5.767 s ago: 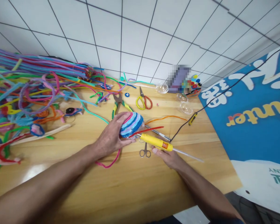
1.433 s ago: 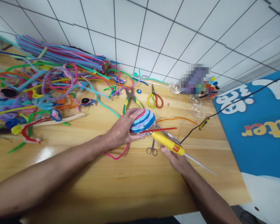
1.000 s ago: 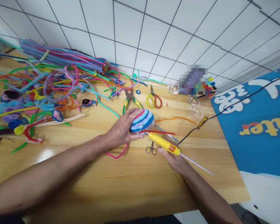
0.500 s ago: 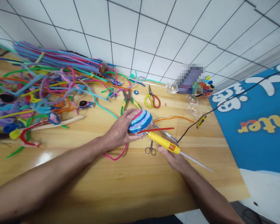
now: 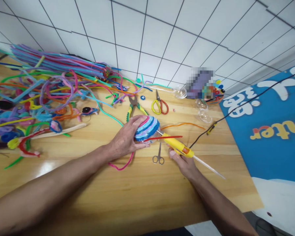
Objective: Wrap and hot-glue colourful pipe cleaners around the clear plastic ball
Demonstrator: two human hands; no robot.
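Note:
My left hand [image 5: 125,139] grips a ball wrapped in blue, pink and white pipe cleaners [image 5: 147,127] and holds it against the wooden table [image 5: 127,193]. A red pipe cleaner end [image 5: 166,138] sticks out from the ball to the right. My right hand [image 5: 184,163] is closed on a yellow glue gun [image 5: 177,146]; its nozzle points at the ball's right side, and a clear glue stick [image 5: 208,167] projects from its back. A pink pipe cleaner [image 5: 121,165] lies under my left wrist.
A big heap of coloured pipe cleaners [image 5: 46,88] covers the left of the table. Small silver scissors [image 5: 158,156], green-handled pliers [image 5: 132,108] and yellow-red scissors [image 5: 158,105] lie near the ball. Clear plastic half-shells [image 5: 203,111], a black cable [image 5: 236,113] and a blue board [image 5: 267,131] are to the right.
The glue gun has shifted right and up a little, its nozzle now by the ball's right side. My left hand keeps the ball in place.

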